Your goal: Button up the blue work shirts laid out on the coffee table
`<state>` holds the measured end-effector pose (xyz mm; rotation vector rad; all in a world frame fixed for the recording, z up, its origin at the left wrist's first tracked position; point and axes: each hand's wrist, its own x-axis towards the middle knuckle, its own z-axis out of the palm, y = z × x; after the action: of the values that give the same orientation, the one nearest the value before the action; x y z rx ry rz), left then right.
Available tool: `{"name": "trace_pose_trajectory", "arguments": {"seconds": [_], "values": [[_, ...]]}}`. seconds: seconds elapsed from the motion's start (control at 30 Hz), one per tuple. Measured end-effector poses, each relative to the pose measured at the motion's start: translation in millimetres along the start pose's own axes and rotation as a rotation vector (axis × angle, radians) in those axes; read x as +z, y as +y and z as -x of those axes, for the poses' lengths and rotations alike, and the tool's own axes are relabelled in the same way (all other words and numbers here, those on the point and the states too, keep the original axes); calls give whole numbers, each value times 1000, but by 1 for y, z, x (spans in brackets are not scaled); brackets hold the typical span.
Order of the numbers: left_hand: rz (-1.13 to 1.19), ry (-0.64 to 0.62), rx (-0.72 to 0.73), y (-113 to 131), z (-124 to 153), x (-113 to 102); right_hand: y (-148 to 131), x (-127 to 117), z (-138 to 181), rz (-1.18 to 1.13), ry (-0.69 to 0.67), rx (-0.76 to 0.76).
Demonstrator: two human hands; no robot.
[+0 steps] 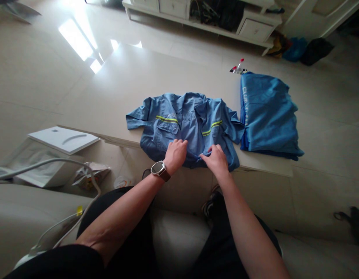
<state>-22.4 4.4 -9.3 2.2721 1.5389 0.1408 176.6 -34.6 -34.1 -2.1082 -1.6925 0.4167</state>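
Observation:
A blue short-sleeved work shirt [189,124] with yellow-green stripes lies spread on the white table, collar away from me, its lower part hanging over the near edge. My left hand [176,153], with a watch [158,167] on the wrist, is closed on the front of the shirt, left of its middle; the fingertips are partly hidden. My right hand [217,159] pinches the shirt's front edge near the hem, thumb against fingers. The right sleeve touches a stack of folded blue garments [269,114] with white lettering.
Behind the stack lies a small item with red caps [240,66]. At the left are a white box [63,139] and a grey hose [51,161]. A white cabinet [173,9] stands beyond the table [109,93]. My legs are below the table's near edge.

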Motion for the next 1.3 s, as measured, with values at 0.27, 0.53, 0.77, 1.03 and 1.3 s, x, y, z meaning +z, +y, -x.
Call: {"name": "trace_pose_trajectory", "arguments": {"seconds": [0.27,0.53,0.77,1.03,1.3], "values": [[-19,-60,-17,-5,-5,0,-1,-3,3,89,78,-126],[72,-30,-14,-12,-9,4,4,-1,3,134,-11,-133],[497,103,46,-20,-21,-8,-15,-10,-3,-33,-33,-50],[692,213,-5,-2,-20,-8,-27,-6,-9,-536,-8,28],[885,163,-94,6,-21,-1,-25,4,-13,-962,-119,341]]}}
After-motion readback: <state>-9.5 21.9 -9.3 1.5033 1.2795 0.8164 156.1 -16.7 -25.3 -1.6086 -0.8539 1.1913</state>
